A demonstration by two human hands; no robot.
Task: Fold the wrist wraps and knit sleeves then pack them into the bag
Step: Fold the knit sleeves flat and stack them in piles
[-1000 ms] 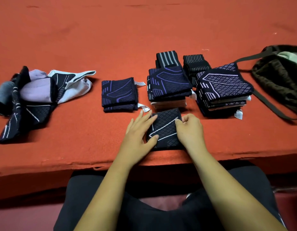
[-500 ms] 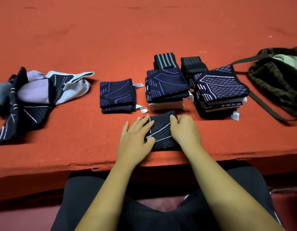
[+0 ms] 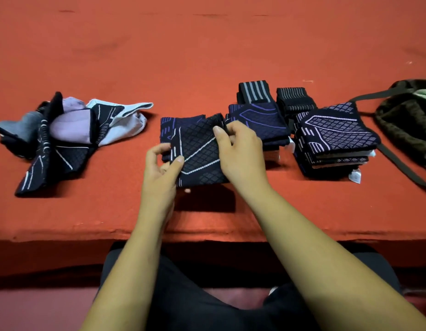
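A folded black knit sleeve (image 3: 197, 158) hung just above the table (image 3: 207, 56), its near-left edge pinched by the left hand (image 3: 159, 173) and its far-right corner by the right hand (image 3: 243, 154), fingers (image 3: 219, 131) curled on cloth, with the small navy stack (image 3: 166, 126) directly behind and the bag (image 3: 407, 130) well off to the right

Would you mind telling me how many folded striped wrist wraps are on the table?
2. One wrist wrap lies behind the middle sleeve stack; the other wrist wrap lies right of it, behind the right sleeve stack. Others may be hidden in the bag.
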